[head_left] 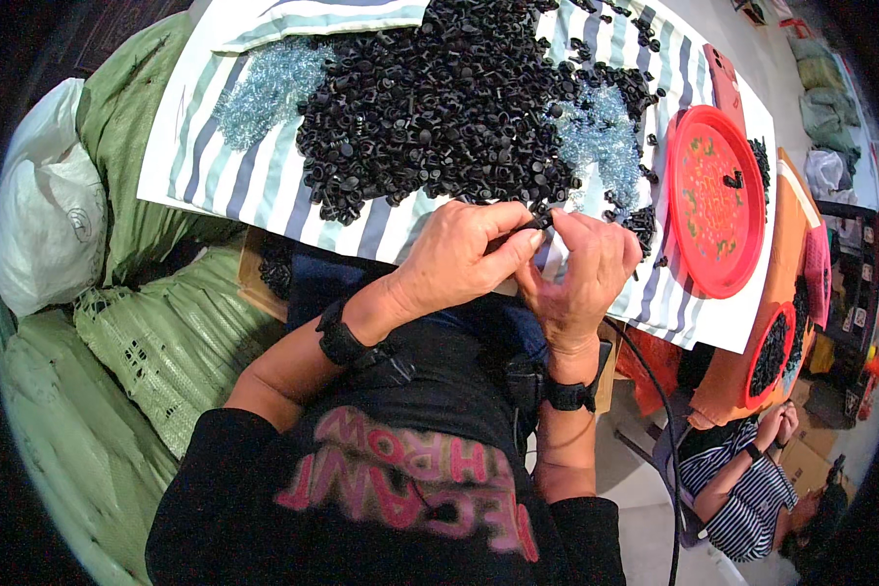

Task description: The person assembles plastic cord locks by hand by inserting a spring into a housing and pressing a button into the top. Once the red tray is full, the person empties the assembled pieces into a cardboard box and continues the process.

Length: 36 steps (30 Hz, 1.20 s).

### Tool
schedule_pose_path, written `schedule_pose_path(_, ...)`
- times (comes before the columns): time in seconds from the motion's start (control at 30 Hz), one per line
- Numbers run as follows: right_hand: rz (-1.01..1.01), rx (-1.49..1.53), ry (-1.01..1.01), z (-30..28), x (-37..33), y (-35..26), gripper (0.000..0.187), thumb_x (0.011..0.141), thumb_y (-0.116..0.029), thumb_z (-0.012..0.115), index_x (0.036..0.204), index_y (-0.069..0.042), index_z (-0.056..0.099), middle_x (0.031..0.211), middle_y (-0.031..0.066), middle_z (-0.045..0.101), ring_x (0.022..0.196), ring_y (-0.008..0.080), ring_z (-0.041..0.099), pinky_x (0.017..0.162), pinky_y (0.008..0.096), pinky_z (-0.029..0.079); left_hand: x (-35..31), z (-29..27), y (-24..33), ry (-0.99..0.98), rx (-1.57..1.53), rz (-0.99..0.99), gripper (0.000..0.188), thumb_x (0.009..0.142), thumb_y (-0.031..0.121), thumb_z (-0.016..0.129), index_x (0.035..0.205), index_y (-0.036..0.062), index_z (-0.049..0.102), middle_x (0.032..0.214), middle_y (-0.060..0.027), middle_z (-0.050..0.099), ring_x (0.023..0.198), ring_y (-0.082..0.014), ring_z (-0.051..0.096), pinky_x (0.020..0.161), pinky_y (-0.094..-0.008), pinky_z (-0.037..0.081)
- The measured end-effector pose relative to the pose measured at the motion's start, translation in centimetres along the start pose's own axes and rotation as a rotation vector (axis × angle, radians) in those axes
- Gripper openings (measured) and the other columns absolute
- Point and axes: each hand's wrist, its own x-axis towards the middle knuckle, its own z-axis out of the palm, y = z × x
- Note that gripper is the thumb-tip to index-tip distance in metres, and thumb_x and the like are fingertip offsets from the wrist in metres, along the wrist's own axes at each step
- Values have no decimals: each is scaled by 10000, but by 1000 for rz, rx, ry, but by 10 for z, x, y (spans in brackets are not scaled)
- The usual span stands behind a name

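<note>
My left hand (464, 254) and my right hand (581, 264) meet at the table's near edge, fingertips almost touching. Between them is a small black plastic part (536, 224), pinched by the fingers of both hands; its exact kind is too small to make out. Just beyond lies a big heap of small black plastic parts (439, 117), some with round caps. Loose clear-bluish little pieces, perhaps springs, form one pile (275, 93) left of the heap and another (601, 142) on its right.
A striped cloth (254, 186) covers the white table. A round red tray (682, 230) with a black part on it stands at the right. Green woven sacks (181, 342) crowd the left. A black cable (666, 410) hangs at the right. Another person (742, 483) sits at an orange-covered table.
</note>
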Motion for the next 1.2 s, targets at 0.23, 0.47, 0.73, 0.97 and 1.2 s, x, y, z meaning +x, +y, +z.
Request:
schedule_pose_path(0.23, -15, 139, -46, 1, 6, 2, 449, 728, -374, 785, 1025, -92, 601, 925, 57, 617, 856, 245, 577, 851, 413, 389, 0, -1, 2, 19, 94, 31, 239, 959, 196, 583, 817, 5, 607, 635, -84, 634, 545, -127, 611, 501, -293, 450)
schedule_pose_path(0.47, -61, 140, -78, 3, 2, 4, 444, 657, -320, 811, 973, -99, 590, 907, 54, 607, 853, 246, 577, 841, 415, 396, 1, -1, 4, 19, 185, 74, 256, 956, 216, 578, 791, 22, 596, 598, -88, 588, 507, -140, 565, 485, -312, 421)
schedule_pose_path(0.73, -22, 171, -72, -2, 7, 6, 428, 672, -252, 820, 1017, -118, 606, 919, 36, 624, 872, 232, 587, 860, 401, 390, 1, -2, 2, -15, 47, -25, 253, 976, 229, 572, 844, 19, 625, 639, -52, 631, 574, -100, 610, 529, -272, 467)
schedule_pose_path(0.97, 230, 86, 200, -35, 32, 59, 404, 700, -66, 819, 1067, -61, 649, 845, 49, 626, 798, 204, 588, 805, 356, 435, 0, 0, 3, -19, -86, -28, 198, 982, 185, 580, 985, 6, 665, 756, -27, 684, 665, -73, 653, 625, -237, 545)
schedule_pose_path(1.2, 336, -209, 162, -49, 53, 101, 360, 845, -123, 742, 1168, -18, 625, 1002, 107, 620, 941, 224, 588, 880, 356, 463, -1, 1, -2, -2, -59, -33, 173, 973, 177, 577, 984, 30, 667, 741, -35, 696, 679, -93, 687, 620, -241, 541)
